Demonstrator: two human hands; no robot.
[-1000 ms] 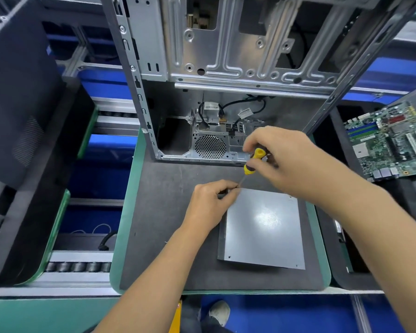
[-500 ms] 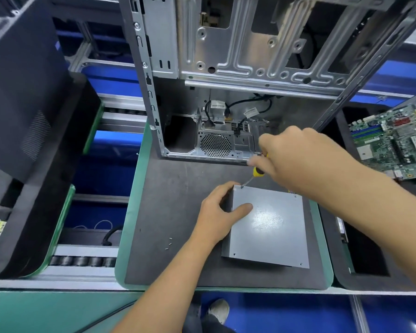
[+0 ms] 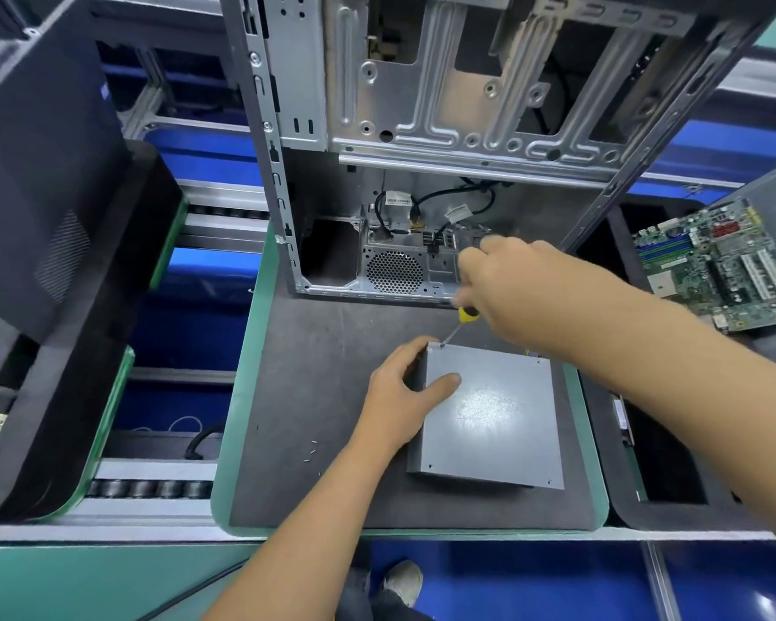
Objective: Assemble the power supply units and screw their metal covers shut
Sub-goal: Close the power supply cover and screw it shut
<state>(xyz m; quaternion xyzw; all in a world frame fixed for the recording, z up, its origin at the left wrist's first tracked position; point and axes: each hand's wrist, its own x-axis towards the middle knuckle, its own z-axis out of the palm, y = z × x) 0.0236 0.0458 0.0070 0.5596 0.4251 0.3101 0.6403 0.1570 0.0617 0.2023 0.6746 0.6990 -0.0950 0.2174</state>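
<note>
A grey metal power supply unit [image 3: 493,419] lies flat on the dark mat [image 3: 314,396], cover side up. My left hand [image 3: 399,387] grips its left edge, thumb pressed on the cover, fingers curled down the side. My right hand [image 3: 511,289] grips a yellow-handled screwdriver [image 3: 466,315]; its tip sits at the unit's far left corner. Three loose screws [image 3: 311,451] lie on the mat to the left.
An open computer case [image 3: 444,150] stands at the back of the mat. A motherboard [image 3: 726,266] rests on a dark tray at the right. A black case panel [image 3: 41,172] leans at the left, with conveyor rollers [image 3: 149,488] below it.
My left hand left the screwdriver tip and took hold of the unit's left edge. The screwdriver tip came down onto the far left corner of the cover.
</note>
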